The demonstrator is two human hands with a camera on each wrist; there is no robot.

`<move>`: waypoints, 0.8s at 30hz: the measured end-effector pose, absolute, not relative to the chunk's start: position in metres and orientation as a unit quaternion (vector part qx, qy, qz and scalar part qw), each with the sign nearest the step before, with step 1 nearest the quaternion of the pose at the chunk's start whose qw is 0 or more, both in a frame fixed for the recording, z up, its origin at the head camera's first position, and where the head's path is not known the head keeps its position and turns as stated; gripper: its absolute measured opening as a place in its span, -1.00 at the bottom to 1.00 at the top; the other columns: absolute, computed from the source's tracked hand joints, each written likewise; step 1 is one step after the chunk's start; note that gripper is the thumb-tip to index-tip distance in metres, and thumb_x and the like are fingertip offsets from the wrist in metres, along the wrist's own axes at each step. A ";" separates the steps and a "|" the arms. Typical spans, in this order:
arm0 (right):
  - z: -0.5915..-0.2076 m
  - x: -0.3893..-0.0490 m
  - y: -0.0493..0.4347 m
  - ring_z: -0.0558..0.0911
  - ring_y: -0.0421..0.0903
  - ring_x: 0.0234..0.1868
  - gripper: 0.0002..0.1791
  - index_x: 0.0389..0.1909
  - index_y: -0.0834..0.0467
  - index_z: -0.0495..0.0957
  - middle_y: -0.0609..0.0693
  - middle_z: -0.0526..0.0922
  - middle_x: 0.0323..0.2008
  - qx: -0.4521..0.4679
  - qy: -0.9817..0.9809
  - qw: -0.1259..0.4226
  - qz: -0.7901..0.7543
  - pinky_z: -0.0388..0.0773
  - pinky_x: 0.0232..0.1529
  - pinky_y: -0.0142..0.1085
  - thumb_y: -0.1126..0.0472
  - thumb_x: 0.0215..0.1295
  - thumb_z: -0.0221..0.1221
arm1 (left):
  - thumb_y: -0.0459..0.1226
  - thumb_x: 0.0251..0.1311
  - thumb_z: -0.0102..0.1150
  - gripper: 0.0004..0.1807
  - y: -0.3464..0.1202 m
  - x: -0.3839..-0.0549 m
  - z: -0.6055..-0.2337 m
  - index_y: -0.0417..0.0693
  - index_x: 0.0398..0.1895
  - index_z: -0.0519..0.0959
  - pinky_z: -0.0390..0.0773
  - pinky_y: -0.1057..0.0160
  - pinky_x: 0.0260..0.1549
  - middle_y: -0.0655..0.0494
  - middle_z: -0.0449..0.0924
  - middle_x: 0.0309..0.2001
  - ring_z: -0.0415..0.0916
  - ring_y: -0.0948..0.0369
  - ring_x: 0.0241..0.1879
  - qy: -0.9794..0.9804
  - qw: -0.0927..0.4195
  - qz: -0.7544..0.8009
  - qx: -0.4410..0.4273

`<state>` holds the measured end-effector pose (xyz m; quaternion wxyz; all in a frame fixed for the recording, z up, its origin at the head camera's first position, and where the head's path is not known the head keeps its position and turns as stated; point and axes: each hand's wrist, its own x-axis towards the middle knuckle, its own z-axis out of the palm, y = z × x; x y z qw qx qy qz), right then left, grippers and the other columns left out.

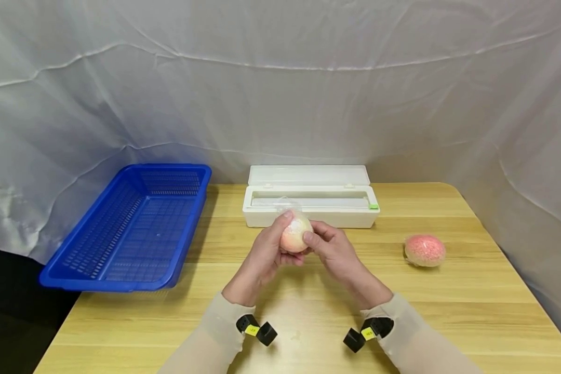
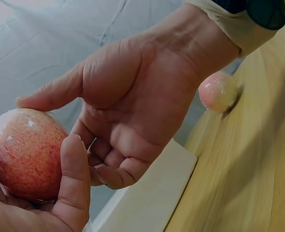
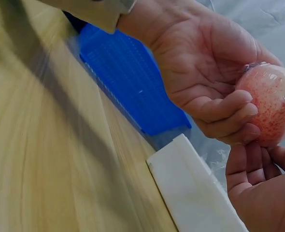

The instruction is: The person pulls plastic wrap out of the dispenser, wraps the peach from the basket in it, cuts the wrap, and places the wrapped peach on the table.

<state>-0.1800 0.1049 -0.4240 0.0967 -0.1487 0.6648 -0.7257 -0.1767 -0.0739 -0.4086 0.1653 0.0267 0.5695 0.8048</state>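
Observation:
A pinkish-yellow peach [image 1: 295,235] wrapped in clear film is held up between both hands, above the table in front of the white box. My left hand [image 1: 265,249] grips it from the left, thumb along its upper side and fingers curled under it. From the other side my right hand [image 1: 334,249] holds it, its thumb [image 1: 312,240] pressing the wrapped surface. The right wrist view shows the speckled red side of the peach [image 3: 268,108] and the left fingers curled against it. A loose bit of film stands up behind the fruit.
A long white film box [image 1: 308,217], lid raised, stands at the table's back edge with a roll inside. At left sits a blue plastic basket [image 1: 179,257]. Another film-wrapped peach [image 1: 424,250] lies on the table [image 1: 472,306] at right. Grey cloth [image 1: 308,104] hangs behind.

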 end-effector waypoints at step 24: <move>-0.421 -0.174 0.098 0.61 -0.20 -0.08 -0.52 0.24 0.46 0.51 -0.17 0.70 -0.13 -0.123 0.677 0.092 -0.720 0.62 -0.01 -0.26 0.11 0.62 0.10 | 0.29 0.58 -0.20 -0.21 -0.076 -0.175 -0.406 -0.29 0.14 0.60 0.75 0.20 -0.42 -0.02 0.67 -0.36 0.65 0.18 -0.50 0.689 0.122 0.712 0.059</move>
